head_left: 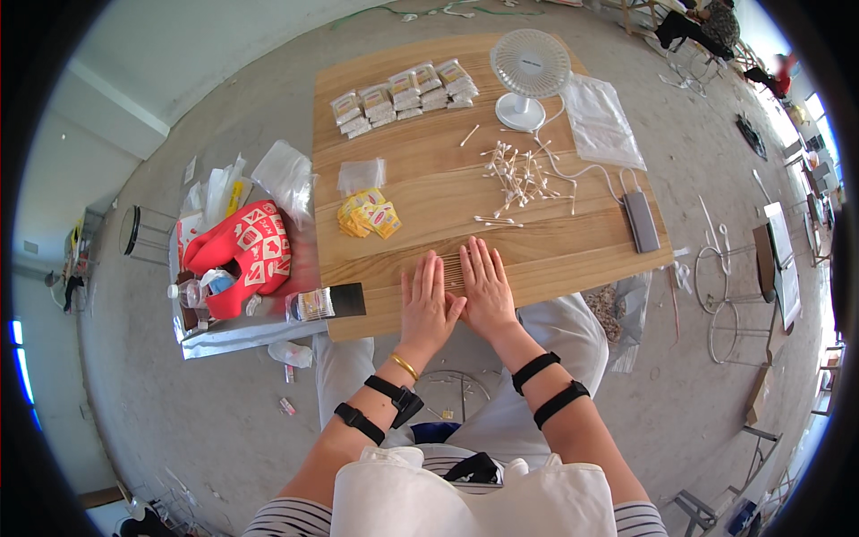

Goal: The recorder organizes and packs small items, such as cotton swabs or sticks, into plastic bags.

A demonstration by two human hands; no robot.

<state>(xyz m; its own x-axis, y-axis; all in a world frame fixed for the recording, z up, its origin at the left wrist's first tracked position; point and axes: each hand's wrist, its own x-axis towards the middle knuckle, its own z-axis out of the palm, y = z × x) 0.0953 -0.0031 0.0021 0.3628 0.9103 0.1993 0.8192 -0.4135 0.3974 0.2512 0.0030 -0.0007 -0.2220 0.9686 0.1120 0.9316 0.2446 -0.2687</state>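
On the desk (420,179), near edge: left hand (426,302) and right hand (486,291) side by side, palms down, fingers straight, neither clenched. Looks like thin sticks (454,268) between them, detail unclear. Loose swabs (498,221) just ahead of right; main swab pile (523,177) beyond. Yellow cards (369,215) ahead-left, fan (530,67) far side.

Wooden table (429,197): pale brown, plainly grained
Far left: stacked packets (404,88) in a row
Far right: white fan (530,64), clear plastic bag (606,121)
Left: small clear bags (362,176), yellow cards (365,215)
Right: scattered cotton swabs (519,183), grey power bank (641,222)
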